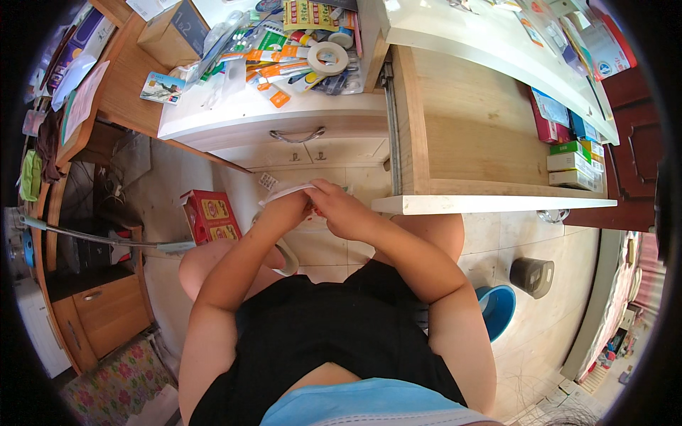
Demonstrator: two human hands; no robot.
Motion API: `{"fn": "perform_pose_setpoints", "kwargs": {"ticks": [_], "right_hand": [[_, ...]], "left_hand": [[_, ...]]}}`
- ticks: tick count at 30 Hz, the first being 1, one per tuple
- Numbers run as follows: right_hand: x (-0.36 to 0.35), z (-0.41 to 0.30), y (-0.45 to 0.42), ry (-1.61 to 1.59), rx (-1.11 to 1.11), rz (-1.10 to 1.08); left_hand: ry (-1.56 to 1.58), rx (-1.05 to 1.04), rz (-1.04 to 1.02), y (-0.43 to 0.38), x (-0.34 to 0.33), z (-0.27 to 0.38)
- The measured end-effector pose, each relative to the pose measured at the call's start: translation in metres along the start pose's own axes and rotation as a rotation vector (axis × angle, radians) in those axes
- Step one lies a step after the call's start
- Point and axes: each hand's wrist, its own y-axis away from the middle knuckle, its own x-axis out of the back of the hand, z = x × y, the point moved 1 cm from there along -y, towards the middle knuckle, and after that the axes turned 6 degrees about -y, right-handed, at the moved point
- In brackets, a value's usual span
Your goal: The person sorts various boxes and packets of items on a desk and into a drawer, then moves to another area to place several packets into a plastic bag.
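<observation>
My left hand (287, 214) and my right hand (340, 206) are close together above the floor, between my knees. Both have their fingers closed around a thin white sheet or bag (285, 193), whose edge sticks out past my left hand. Small red bits show between the hands, too covered to name. A silver blister pack (268, 181) appears just beyond my left hand; I cannot tell whether it lies on the floor. To the right of my hands a wooden drawer (479, 122) is pulled out, with several small medicine boxes (573, 165) at its right end.
On the white cabinet top (213, 114) lie orange-and-white tubes (277, 69), a roll of masking tape (327, 58), a card (162, 88) and a cardboard box (173, 34). A red box (213, 215) stands left on the floor. A blue bucket (498, 311) and grey bin (532, 277) stand right.
</observation>
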Motion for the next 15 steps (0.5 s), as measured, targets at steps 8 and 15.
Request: {"fn": "perform_pose_setpoints", "kwargs": {"ticks": [8,15], "right_hand": [[-0.003,0.004,0.003,0.014,-0.03,0.019],[0.008,-0.004,0.003,0.081,-0.188,-0.059]], "left_hand": [[0.082,-0.034,0.013,0.013,0.005,0.008],[-0.215,-0.189,0.416,-0.013,0.157,0.056]]}}
